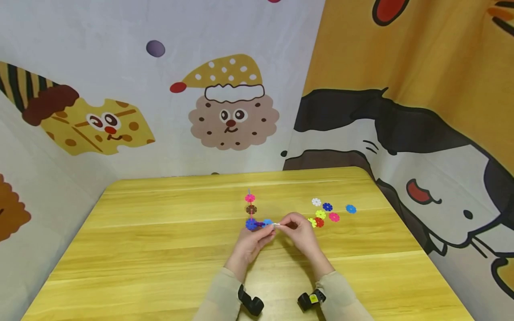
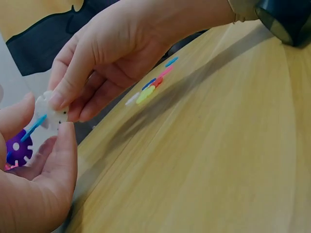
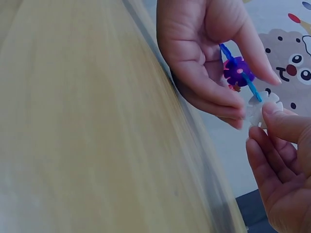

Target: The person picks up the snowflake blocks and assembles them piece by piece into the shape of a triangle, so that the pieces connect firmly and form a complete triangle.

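Observation:
My right hand (image 1: 299, 229) pinches a white notched plastic disc (image 3: 262, 109) between thumb and fingers. A light blue disc (image 2: 35, 127), seen edge-on, meets the white one. Around this joint curves my left hand (image 1: 250, 245), its thumb on one side and its fingers on the other; exact contact is partly hidden. The discs belong to an interlocked chain, which also has a purple disc (image 3: 238, 72), a blue disc (image 1: 250, 224), a brown disc (image 1: 251, 209) and a pink disc (image 1: 250, 198), bending at the blue one.
Loose discs lie on the wooden table (image 1: 160, 249) to the right: a white disc (image 1: 316, 202), a dark blue disc (image 1: 327, 207), a pink disc (image 1: 334, 217), a red disc (image 1: 319, 222), yellow ones and a light blue disc (image 1: 351, 209). A cartoon-printed curtain (image 1: 168, 147) stands behind.

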Motion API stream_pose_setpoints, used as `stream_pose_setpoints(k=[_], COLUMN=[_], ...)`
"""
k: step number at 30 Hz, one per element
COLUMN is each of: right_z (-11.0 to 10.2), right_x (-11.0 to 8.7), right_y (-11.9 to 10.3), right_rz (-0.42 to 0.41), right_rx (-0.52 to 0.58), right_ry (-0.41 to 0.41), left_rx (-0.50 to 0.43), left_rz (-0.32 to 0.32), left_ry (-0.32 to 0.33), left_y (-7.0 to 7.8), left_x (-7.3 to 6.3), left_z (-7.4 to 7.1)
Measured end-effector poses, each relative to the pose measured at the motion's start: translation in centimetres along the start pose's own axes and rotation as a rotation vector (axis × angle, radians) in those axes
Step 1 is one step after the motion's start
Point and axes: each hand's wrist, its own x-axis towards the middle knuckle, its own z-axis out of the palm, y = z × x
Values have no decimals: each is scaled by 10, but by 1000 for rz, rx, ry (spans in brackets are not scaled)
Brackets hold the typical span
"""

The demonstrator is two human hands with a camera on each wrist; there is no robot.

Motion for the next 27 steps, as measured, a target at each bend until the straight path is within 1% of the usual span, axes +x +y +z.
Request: stream_pose_setpoints(k=[2,4,6,9,13,18,20,23,27], right_z=[0,1,1,2,2,0,-1,-6,-22], right_x=[-2,-2,-1,1,6,7,6,4,2], right_y=[-7,-5,-3,10,29,35,33,22,10], right_rz=[-16,-31,-62,-95,-94,-106,-118,-145,-163], right_rx=[-6,-8,-9,-8,-16,-20,-15,-19,-68], right_ry=[-19,-33,-41,-44,-52,-67,-75,-106,-115], left_rx=[-27,-48,-67,-85,-104,-116,-120,-114,-113], left_rz=[9,18,18,15,1,-17,-20,-18,-21], left_ry=[6,9,10,2,-6,10,16,13,20], left_y=[-1,-2,-2,-2,0,1,1,1,1], left_x=[0,1,2,2,2,3,3,4,5], left_z=[1,1,1,0,-1,-1,-2,-2,-3])
